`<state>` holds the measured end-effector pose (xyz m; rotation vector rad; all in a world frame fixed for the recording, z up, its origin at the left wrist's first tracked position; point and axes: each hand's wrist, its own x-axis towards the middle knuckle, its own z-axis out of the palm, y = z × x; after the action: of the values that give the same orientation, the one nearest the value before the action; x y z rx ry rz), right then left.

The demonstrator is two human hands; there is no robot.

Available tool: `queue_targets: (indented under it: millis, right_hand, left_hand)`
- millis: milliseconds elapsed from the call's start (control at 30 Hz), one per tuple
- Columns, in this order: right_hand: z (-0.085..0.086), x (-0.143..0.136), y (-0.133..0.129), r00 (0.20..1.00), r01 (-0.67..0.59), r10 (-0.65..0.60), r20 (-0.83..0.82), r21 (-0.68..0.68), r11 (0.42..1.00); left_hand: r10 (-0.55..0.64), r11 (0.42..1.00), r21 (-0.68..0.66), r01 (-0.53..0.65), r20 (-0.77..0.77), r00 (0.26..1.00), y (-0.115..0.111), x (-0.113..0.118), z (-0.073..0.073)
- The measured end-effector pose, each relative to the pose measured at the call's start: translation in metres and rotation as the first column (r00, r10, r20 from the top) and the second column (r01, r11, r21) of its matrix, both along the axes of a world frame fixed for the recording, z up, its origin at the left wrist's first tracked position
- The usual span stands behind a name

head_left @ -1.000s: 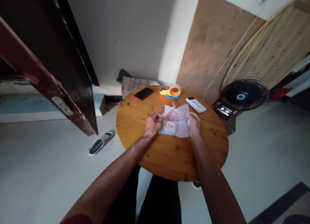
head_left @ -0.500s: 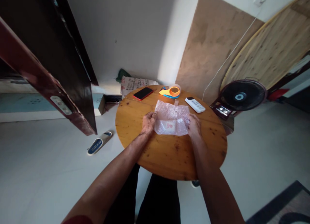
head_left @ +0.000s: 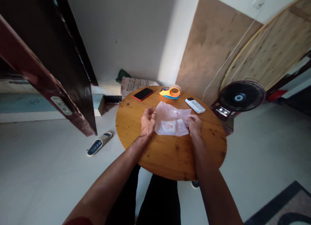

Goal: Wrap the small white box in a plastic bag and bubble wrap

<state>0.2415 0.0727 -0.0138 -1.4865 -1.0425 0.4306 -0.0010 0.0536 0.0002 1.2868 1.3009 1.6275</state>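
A sheet of clear bubble wrap [head_left: 170,111] lies on the round wooden table [head_left: 170,160], its near part folded up over a small flat white item [head_left: 169,126] with a reddish mark. At the wrap's left edge is my left hand [head_left: 147,122], thumb and fingers a little apart; its fingertips are close against the plastic. My right hand [head_left: 195,124] pinches the wrap's right edge between thumb and fingers. What exactly the white item is, I cannot make out through the plastic.
Along the table's far side lie a black phone with a red edge [head_left: 143,94], an orange and blue tape dispenser [head_left: 171,92] and a white device with a dark end [head_left: 195,105]. A fan [head_left: 239,97] stands right, a door [head_left: 60,88] left, a slipper [head_left: 99,144] on the floor.
My left hand has shifted slightly left and its fingers have lifted and loosened at the wrap's edge. My right hand keeps its pinch, and the wrap's upper right corner spreads slightly further out.
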Motion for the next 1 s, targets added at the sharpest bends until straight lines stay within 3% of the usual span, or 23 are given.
queue_targets:
  millis: [67,133,267,367,467,667,767,867,1000]
  right_hand:
    - [-0.002,0.002,0.001,1.0,0.017,-0.017,0.022,0.006,1.0]
    - [-0.003,0.002,0.002,0.999,0.027,-0.028,0.031,0.007,1.0]
    - [-0.006,0.003,0.002,0.998,0.036,-0.036,0.045,0.001,0.999]
    - [-0.007,0.004,0.003,0.998,0.029,-0.029,0.051,-0.017,0.999]
    - [-0.007,0.004,0.002,0.998,0.023,-0.022,0.058,-0.023,0.999]
    - [-0.005,0.003,0.0,0.995,0.007,-0.005,0.099,-0.026,1.0]
    - [-0.006,0.004,0.0,0.991,0.003,0.001,0.131,-0.026,1.0]
    - [-0.008,0.004,0.001,0.988,0.0,0.003,0.153,-0.02,1.0]
    - [-0.01,0.005,0.002,0.987,-0.004,0.008,0.159,-0.029,1.0]
  left_hand:
    - [0.073,0.986,0.165,-0.04,-0.198,0.977,-0.008,-0.001,0.006]
    - [0.077,0.962,0.271,0.034,-0.39,0.918,-0.016,0.0,0.01]
    - [-0.065,0.939,0.225,0.259,-0.626,0.777,-0.022,0.006,0.011]
    - [-0.155,0.94,0.127,0.317,-0.669,0.727,-0.02,0.009,0.008]
    - [-0.173,0.948,0.085,0.308,-0.675,0.717,-0.018,0.009,0.008]
    - [-0.186,0.924,0.155,0.349,-0.615,0.766,-0.017,0.01,0.008]
    - [-0.213,0.888,0.194,0.418,-0.632,0.745,-0.018,0.009,0.011]
    - [-0.245,0.83,0.198,0.522,-0.711,0.659,-0.028,0.001,0.021]
    - [-0.27,0.753,0.109,0.649,-0.848,0.456,-0.06,-0.011,0.037]
